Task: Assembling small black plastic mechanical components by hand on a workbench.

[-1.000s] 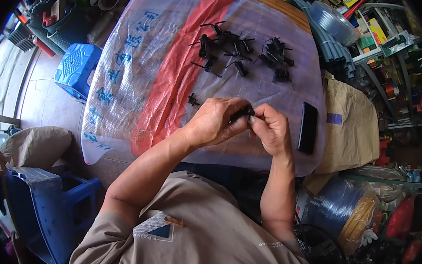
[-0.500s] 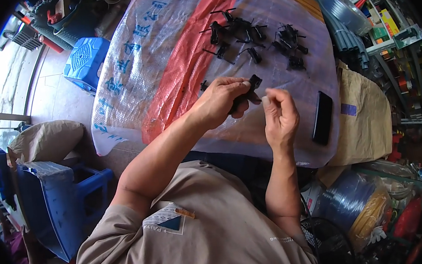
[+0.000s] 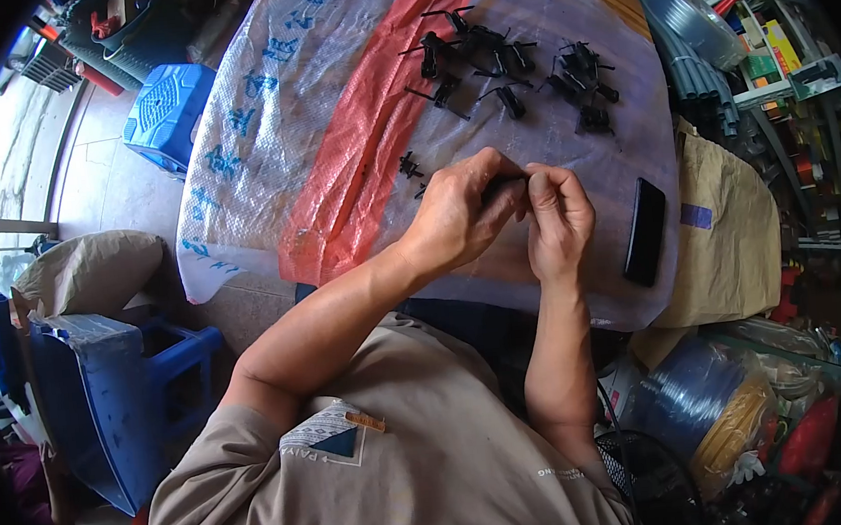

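Close together above the near part of the plastic sheet point(image 3: 332, 170), both my hands are closed. My left hand point(image 3: 456, 209) curls around a black part, which is almost wholly hidden by the fingers now. My right hand point(image 3: 559, 218) meets it with thumb and forefinger pinched; whatever is between those fingertips cannot be made out. Beyond my hands lie several black clamp-like parts with thin rods point(image 3: 507, 103), some heaped together. A few small black pieces point(image 3: 409, 165) rest just beyond my left hand.
A black phone point(image 3: 644, 233) lies at the sheet's right side, beside a brown paper sack point(image 3: 723, 236). Blue plastic stools point(image 3: 166, 120) stand on the floor to the left. Grey pipes point(image 3: 690, 89) and crowded shelves line the right.
My left hand has moved slightly right and turned, so the black part that showed above its fingers is hidden. My hands, apart before, now meet at the fingertips.
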### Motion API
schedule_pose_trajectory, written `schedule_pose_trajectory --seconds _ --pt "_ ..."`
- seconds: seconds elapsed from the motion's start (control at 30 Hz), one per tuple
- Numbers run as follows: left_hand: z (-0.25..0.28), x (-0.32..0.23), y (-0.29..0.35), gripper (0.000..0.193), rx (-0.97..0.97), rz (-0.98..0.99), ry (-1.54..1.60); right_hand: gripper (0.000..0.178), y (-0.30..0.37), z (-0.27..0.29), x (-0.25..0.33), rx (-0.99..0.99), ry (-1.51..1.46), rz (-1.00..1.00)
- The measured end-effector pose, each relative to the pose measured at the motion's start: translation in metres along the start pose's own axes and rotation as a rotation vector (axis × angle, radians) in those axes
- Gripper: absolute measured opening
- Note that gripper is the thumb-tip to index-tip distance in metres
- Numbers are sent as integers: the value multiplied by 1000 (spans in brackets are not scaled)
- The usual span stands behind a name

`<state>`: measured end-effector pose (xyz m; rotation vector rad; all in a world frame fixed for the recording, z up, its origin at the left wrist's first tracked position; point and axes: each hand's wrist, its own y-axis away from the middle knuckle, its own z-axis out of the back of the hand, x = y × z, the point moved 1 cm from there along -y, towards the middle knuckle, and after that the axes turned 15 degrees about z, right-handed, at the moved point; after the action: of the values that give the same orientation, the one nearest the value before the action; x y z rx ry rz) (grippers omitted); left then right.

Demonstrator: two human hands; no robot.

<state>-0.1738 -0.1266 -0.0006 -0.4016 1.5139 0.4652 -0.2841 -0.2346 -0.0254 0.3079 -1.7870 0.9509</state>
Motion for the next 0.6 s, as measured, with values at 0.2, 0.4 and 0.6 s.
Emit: schedule_pose_trajectory --seconds 0.2,0.4,0.6 --pt "1 9 -3 6 -115 -148 -66 13 -1 -10 11 3 -40 -24" --pt "6 14 -5 10 -203 -177 -88 14 0 -19 -3 -67 -162 -30" --pt "48 20 -19 15 -5 298 829 17 -48 -18 -7 155 381 8"
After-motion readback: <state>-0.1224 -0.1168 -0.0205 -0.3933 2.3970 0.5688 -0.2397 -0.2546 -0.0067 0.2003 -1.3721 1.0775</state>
